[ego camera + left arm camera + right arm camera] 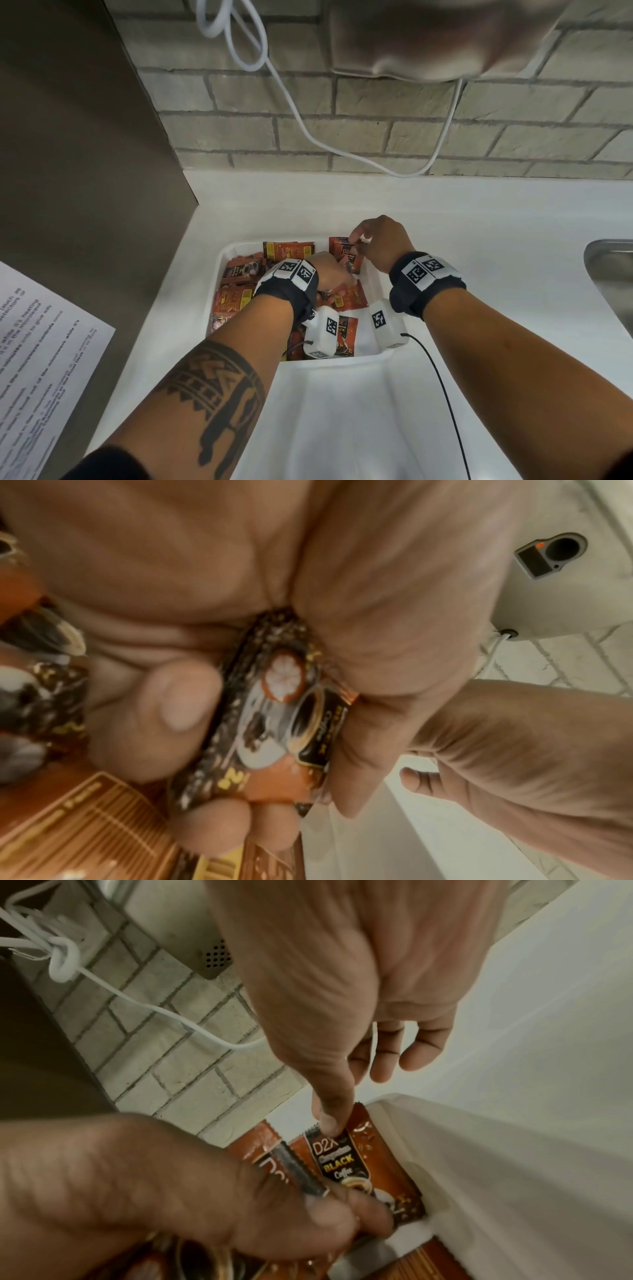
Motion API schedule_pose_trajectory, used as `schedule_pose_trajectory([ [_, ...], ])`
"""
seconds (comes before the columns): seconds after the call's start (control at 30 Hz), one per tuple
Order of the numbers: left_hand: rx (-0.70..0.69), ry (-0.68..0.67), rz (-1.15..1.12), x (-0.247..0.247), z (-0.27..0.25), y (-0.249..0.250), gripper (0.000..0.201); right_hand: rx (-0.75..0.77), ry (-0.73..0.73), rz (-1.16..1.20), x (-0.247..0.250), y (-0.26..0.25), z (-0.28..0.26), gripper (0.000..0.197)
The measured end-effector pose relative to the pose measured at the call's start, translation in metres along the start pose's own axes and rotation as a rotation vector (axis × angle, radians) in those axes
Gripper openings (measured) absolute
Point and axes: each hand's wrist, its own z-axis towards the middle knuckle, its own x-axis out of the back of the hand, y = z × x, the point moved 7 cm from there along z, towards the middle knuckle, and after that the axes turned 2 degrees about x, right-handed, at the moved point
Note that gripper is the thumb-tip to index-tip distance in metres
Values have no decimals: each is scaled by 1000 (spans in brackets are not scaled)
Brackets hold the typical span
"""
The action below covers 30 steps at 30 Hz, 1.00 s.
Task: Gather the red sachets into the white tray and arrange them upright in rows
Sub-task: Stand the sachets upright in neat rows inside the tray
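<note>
Red sachets heaped loose inside the white tray, a few propped upright at its far right corner. Left hand gripping one sachet; right hand pinching the top of an upright sachet. White counter beneath, brick wall behind, white cable dangling, sink at right.

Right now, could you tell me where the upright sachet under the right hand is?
In the head view, the upright sachet stands in the white tray's far right corner, with the right hand touching its top.
</note>
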Motion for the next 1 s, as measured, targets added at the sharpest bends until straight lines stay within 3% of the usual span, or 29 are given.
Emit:
schedule_pose_trajectory([
  [0.5, -27, -16, -115, 3, -4, -5, 25, 43, 40, 7, 12, 3, -12, 14],
  [0.63, -76, -92, -498, -2, -5, -13, 17, 105, 126, 147, 22, -4, -21, 6],
  [0.73, -217, -116, -760, 1, -10, -11, 33, 122, -56, 298, 13, -10, -29, 12],
  [0.8, -275, -55, -763, 8, -14, -11, 38, 120, -111, 383, 11, -12, -31, 11],
  [1.0, -338, 31, -869, 19, -19, -13, 36, 118, -72, 463, 23, -15, -33, 16],
])
